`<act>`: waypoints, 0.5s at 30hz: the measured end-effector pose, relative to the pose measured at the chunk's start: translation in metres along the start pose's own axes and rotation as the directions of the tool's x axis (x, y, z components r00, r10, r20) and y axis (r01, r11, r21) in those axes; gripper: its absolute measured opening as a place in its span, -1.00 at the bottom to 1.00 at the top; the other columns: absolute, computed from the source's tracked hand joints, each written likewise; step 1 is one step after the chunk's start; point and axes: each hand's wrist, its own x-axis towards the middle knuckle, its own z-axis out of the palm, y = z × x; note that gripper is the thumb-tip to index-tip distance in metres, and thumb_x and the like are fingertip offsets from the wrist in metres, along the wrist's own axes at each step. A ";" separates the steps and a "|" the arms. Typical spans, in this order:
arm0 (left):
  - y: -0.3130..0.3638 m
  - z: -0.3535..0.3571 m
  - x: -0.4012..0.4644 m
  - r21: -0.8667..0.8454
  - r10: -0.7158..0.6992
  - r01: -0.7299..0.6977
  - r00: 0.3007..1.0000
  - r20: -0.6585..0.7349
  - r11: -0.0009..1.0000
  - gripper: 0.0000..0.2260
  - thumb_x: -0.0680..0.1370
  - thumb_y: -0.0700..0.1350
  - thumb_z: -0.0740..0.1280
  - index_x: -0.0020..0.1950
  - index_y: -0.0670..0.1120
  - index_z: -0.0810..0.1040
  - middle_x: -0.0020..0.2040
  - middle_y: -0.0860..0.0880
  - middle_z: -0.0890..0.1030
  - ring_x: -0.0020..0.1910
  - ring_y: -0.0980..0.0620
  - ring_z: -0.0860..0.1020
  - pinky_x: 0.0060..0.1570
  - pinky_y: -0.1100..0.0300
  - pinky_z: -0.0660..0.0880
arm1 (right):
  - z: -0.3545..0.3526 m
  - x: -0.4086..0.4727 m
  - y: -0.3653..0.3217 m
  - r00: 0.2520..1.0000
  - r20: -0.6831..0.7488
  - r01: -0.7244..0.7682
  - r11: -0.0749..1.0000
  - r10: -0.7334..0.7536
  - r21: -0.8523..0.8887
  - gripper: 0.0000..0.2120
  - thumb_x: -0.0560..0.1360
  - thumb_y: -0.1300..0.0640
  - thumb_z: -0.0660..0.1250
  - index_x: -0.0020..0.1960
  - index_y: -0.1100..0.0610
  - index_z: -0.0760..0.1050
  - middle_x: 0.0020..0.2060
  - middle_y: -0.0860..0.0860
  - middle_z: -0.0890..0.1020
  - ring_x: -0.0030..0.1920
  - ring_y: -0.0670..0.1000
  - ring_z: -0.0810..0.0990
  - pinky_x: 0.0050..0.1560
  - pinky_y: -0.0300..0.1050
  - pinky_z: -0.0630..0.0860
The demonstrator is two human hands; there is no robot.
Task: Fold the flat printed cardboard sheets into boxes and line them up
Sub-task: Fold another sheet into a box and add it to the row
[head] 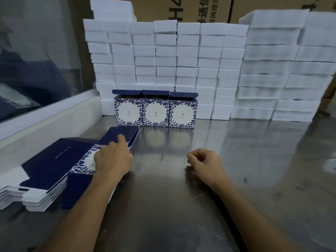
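1. Resting on the steel table (236,160) nearest the camera, the right hand (203,163) lies with its fingers loosely curled and nothing in it.
2. Across from it, the left hand (113,157) reaches onto the stack of flat sheets (54,160), palm down; its fingers press the top sheet (116,137) at its dark blue flap, with the thumb side near the sheet's right edge. Whether the thumb hooks under that edge I cannot tell.
3. That stack of printed cardboard lies at the table's left side, navy with a blue-and-white floral panel, white undersides showing in the fanned edges.
4. Farther back, three folded boxes (155,111) stand upright in a row, touching side to side, top flaps up and floral fronts facing the camera.
5. Behind them and touching the row, white foam blocks (200,60) are stacked in tall columns.
6. Brown cartons (181,8) with printed lettering rise behind the foam.
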 end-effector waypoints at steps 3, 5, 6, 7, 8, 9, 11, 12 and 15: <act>-0.001 0.003 -0.004 -0.117 -0.080 0.076 0.996 -0.034 0.990 -0.51 0.52 -0.23 0.34 0.44 -0.06 0.35 0.22 -0.14 0.55 0.17 -0.21 0.53 0.04 -0.08 0.43 | 0.000 0.000 -0.001 1.000 0.003 0.000 1.000 0.000 0.002 -0.85 0.55 0.12 0.37 -0.15 0.12 0.66 -0.25 0.01 0.71 -0.16 0.03 0.67 0.02 0.08 0.62; 0.000 0.004 -0.007 -0.093 -0.103 0.096 0.993 -0.066 0.991 -0.50 0.53 -0.30 0.31 0.45 0.01 0.39 0.34 -0.10 0.50 0.30 -0.20 0.46 0.32 -0.27 0.26 | 0.000 0.000 -0.003 1.000 0.007 0.003 1.000 -0.003 -0.002 -0.84 0.56 0.11 0.36 -0.16 0.11 0.65 -0.25 0.00 0.70 -0.16 0.01 0.67 0.02 0.06 0.62; 0.001 0.004 -0.009 -0.027 -0.069 0.067 0.994 -0.087 0.997 -0.49 0.55 -0.30 0.28 0.46 0.04 0.38 0.39 -0.07 0.47 0.35 -0.17 0.41 0.38 -0.33 0.15 | 0.000 -0.001 -0.004 1.000 0.011 0.003 1.000 -0.003 -0.005 -0.84 0.56 0.11 0.37 -0.16 0.11 0.65 -0.26 -0.01 0.70 -0.17 0.00 0.67 0.01 0.05 0.62; 0.003 0.005 -0.011 0.045 -0.015 0.021 0.993 -0.117 0.999 -0.51 0.56 -0.28 0.25 0.46 0.06 0.38 0.41 -0.04 0.44 0.39 -0.14 0.38 0.41 -0.33 0.08 | 0.000 -0.001 -0.004 1.000 0.015 0.004 1.000 -0.004 -0.010 -0.84 0.56 0.11 0.37 -0.17 0.10 0.65 -0.26 -0.01 0.70 -0.17 0.00 0.66 0.01 0.04 0.62; 0.005 0.004 -0.013 0.102 0.040 -0.025 0.987 -0.154 0.994 -0.52 0.58 -0.26 0.22 0.45 0.08 0.39 0.41 -0.01 0.45 0.41 -0.11 0.35 0.44 -0.31 0.05 | 0.000 -0.001 -0.004 1.000 0.019 0.005 1.000 -0.005 -0.016 -0.84 0.56 0.11 0.37 -0.17 0.09 0.65 -0.26 -0.02 0.70 -0.17 -0.01 0.66 0.01 0.02 0.62; 0.006 0.002 -0.014 0.144 0.086 -0.059 0.979 -0.186 0.988 -0.55 0.58 -0.25 0.20 0.43 0.10 0.42 0.40 0.02 0.46 0.42 -0.09 0.35 0.47 -0.28 0.02 | 0.001 -0.001 -0.004 1.000 0.021 0.007 1.000 -0.006 -0.023 -0.84 0.56 0.11 0.37 -0.17 0.09 0.65 -0.26 -0.03 0.70 -0.17 -0.02 0.66 0.00 0.01 0.61; 0.010 -0.005 -0.017 0.191 0.133 -0.087 0.961 -0.243 0.978 -0.57 0.58 -0.24 0.20 0.38 0.12 0.46 0.38 0.05 0.49 0.45 -0.08 0.32 0.48 -0.28 -0.06 | 0.001 -0.001 -0.005 1.000 0.023 0.013 0.999 -0.012 -0.036 -0.85 0.56 0.10 0.36 -0.16 0.08 0.65 -0.26 -0.04 0.70 -0.17 -0.03 0.66 0.00 0.00 0.61; 0.013 -0.009 -0.019 0.204 0.146 -0.091 0.951 -0.271 0.975 -0.57 0.58 -0.24 0.20 0.38 0.13 0.47 0.39 0.06 0.48 0.48 -0.09 0.29 0.47 -0.30 -0.08 | 0.001 -0.001 -0.005 1.000 0.025 0.015 0.999 -0.014 -0.040 -0.84 0.56 0.10 0.36 -0.17 0.07 0.65 -0.26 -0.05 0.70 -0.18 -0.04 0.66 -0.01 -0.01 0.61; 0.026 -0.017 -0.029 0.236 0.209 -0.131 0.915 -0.344 0.963 -0.55 0.56 -0.21 0.22 0.43 0.09 0.42 0.45 0.05 0.43 0.53 -0.11 0.20 0.45 -0.34 -0.18 | 0.002 -0.002 -0.005 0.999 0.033 0.031 0.998 -0.029 -0.046 -0.83 0.56 0.09 0.35 -0.17 0.08 0.64 -0.27 -0.02 0.70 -0.18 -0.01 0.66 -0.01 0.03 0.62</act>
